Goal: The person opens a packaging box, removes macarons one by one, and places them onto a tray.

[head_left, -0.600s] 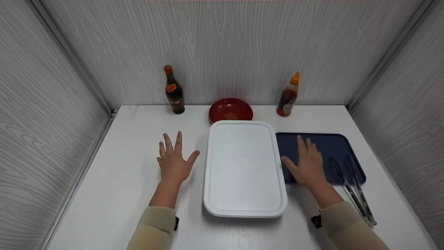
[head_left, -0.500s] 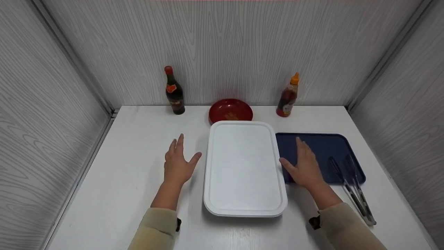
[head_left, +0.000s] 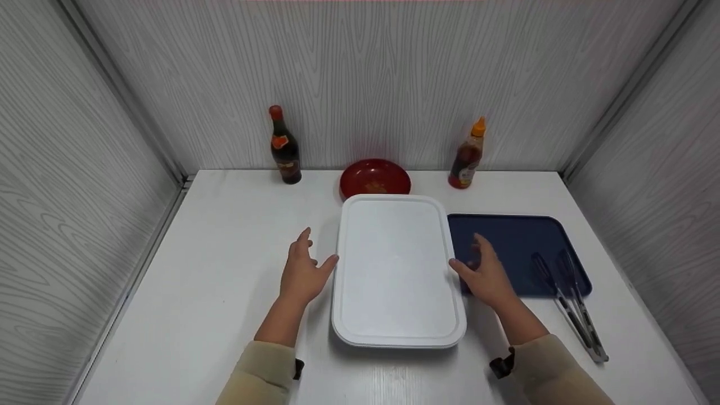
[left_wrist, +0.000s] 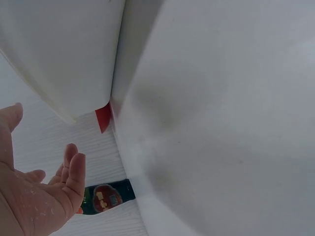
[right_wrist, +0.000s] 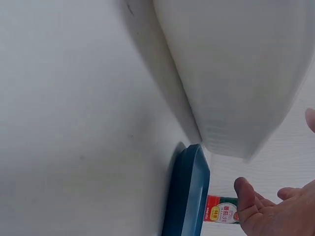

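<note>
A white rectangular container with a white lid stands in the middle of the table, long side pointing away from me. My left hand is beside its left edge, thumb tip right at the lid's rim and fingers loosely bent. On the opposite side my right hand mirrors it, its thumb overlapping the lid's rim in the head view. Both wrist views show the tall container wall with the hands raised near lid height, holding nothing. What the container has inside is hidden by the lid.
A dark blue tray lies to the right, with tongs leaning over its front edge. Behind the container sits a red bowl. A dark bottle stands back left, a sauce bottle with an orange cap back right.
Both hands have moved inward to the container's sides, and their spread fingers have bent. The left hand has come farther to the right. The container has stayed in place.
</note>
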A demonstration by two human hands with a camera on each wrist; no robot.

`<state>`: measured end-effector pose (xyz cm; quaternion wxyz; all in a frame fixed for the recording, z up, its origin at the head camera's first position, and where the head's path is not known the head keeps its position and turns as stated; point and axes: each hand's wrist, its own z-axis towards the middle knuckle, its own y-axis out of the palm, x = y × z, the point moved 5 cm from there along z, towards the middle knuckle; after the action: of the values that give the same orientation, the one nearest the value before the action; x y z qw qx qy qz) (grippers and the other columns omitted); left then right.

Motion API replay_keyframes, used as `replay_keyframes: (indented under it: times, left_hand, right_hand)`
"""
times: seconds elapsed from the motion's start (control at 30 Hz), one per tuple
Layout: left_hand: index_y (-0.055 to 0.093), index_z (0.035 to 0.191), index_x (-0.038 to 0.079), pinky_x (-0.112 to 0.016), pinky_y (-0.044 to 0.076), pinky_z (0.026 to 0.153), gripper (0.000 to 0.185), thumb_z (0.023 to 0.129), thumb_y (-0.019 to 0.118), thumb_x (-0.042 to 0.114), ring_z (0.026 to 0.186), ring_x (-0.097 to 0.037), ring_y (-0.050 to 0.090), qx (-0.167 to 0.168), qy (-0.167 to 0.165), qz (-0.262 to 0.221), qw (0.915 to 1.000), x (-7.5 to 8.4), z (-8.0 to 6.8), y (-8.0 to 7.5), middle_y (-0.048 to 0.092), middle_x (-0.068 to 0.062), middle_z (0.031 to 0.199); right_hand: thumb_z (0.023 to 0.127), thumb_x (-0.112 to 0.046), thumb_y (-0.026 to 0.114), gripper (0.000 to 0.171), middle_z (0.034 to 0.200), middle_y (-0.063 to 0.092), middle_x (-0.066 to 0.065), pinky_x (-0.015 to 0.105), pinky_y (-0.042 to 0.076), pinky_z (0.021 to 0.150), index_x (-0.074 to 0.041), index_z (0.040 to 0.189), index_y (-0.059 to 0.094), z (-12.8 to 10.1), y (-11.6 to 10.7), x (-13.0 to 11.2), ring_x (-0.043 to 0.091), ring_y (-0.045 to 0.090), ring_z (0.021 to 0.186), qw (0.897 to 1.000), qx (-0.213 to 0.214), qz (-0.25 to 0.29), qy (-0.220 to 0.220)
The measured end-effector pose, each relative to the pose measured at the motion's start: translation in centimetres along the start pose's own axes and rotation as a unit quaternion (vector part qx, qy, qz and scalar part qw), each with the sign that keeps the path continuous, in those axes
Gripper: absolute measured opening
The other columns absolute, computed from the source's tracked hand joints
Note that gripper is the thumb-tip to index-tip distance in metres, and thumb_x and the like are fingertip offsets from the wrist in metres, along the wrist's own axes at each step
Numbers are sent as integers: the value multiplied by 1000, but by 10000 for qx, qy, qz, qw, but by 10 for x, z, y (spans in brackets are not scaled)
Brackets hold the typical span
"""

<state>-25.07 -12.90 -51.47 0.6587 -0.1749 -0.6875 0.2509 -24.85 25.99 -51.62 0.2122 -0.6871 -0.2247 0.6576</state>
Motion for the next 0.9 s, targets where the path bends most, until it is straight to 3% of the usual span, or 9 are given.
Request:
replay_keyframes:
  times: [0.23, 0.4, 0.63, 0.9]
  left_hand:
    - [48, 156, 5, -46, 55, 91, 71, 97, 76, 34, 109, -29, 62, -274, -299, -202, 9990, 1, -3, 9, 57, -18, 139]
    - [52, 153, 7, -47, 53, 96, 70, 95, 79, 36, 113, -29, 60, -443, -541, -299, 9971, -1, -6, 15, 59, -15, 133]
    - [56, 151, 7, -44, 55, 92, 66, 93, 80, 26, 107, -27, 62, -511, -504, -367, 9967, -2, -7, 20, 62, -13, 132]
    - [60, 147, 4, -43, 57, 88, 64, 90, 83, 22, 100, -25, 66, -592, -494, -564, 9954, -1, -9, 24, 65, -12, 125]
  right_hand:
    - [99, -27, 78, 83, 143, 53, 29, 48, 51, 96, 4, 161, 33, -1, 5, -4, 39, 59, 119, 9999, -57, 109, -17]
    - [97, -20, 80, 70, 130, 60, 26, 46, 51, 93, 7, 153, 47, -2, 5, -8, 37, 60, 114, 9999, -19, 74, -80]
    - [95, -14, 80, 63, 119, 63, 22, 36, 50, 88, 10, 147, 53, -1, 7, -8, 31, 60, 105, 9999, -18, 77, -80]
    - [94, -7, 77, 58, 119, 64, 23, 42, 53, 91, 12, 144, 55, -1, 10, -8, 33, 63, 107, 9999, -36, 115, -35]
